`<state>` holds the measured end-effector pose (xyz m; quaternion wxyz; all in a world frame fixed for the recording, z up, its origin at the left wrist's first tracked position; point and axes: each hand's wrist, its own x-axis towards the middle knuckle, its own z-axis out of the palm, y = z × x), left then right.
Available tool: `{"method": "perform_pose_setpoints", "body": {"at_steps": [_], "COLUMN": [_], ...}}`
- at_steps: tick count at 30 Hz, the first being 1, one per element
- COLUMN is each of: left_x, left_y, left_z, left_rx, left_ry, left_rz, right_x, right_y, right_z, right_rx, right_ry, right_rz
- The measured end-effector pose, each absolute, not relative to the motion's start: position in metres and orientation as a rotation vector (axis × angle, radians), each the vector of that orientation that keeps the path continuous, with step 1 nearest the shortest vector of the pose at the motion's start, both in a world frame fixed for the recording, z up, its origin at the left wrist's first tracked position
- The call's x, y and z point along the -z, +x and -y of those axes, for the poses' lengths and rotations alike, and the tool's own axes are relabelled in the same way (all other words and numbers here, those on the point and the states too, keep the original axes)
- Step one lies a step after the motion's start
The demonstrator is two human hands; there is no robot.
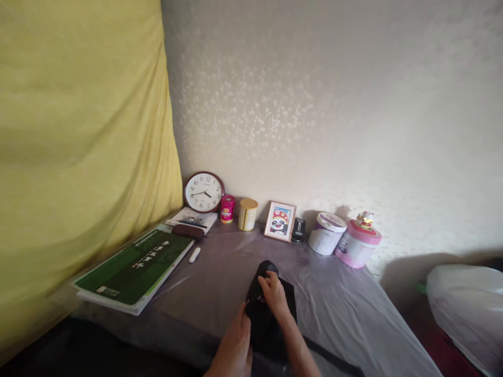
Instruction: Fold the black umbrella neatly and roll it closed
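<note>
A black item that looks like a soft bag (269, 335) lies at the table's front edge, its top rounded and dark. From its right side a black strap (334, 358) trails over the cloth. My left hand (239, 337) grips the left side of the bag, fingers partly hidden behind it. Over the upper part, my right hand (274, 294) has its fingers curled closed on the black material. What exactly the right fingertips pinch is too small to make out.
Along the wall stand a clock (204, 192), a pink can (227, 209), a yellow can (248, 214), a picture frame (280, 221), a white tub (327, 234) and a pink tub (358, 243). A green book (137, 267) lies left, near a small white object (194, 255).
</note>
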<state>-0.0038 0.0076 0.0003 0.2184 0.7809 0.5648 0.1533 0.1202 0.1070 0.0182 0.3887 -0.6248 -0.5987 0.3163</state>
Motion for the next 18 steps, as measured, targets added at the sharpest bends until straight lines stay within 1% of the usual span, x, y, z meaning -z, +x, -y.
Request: {"method": "perform_pose_setpoints", "body": {"at_steps": [4,6,10,13,15,18], "left_x": [0.002,0.007,0.012,0.004,-0.005,-0.012], "left_y": [-0.006,-0.009,-0.017,-0.018,-0.016,-0.013], "left_z": [-0.006,-0.005,-0.001,-0.001,-0.003,-0.006], "left_rx": [-0.298,-0.299,-0.538,-0.695,-0.652,-0.461], "left_ry": [2.153,2.151,2.191,2.249,2.306,2.349], "left_rz": [-1.625,-1.633,-1.630,-1.683,-1.659,-1.569], "right_x": [-0.028,-0.032,-0.036,-0.037,-0.037,-0.037], "right_y": [0.114,0.112,0.113,0.113,0.113,0.113], "right_z": [-0.101,-0.098,-0.093,-0.091,-0.089,-0.088], "right_rx": [-0.840,-0.826,-0.821,-0.795,-0.761,-0.735], "right_ry": [-1.527,-1.514,-1.524,-1.512,-1.497,-1.502], "right_rz": [1.693,1.751,1.788,1.815,1.837,1.858]}}
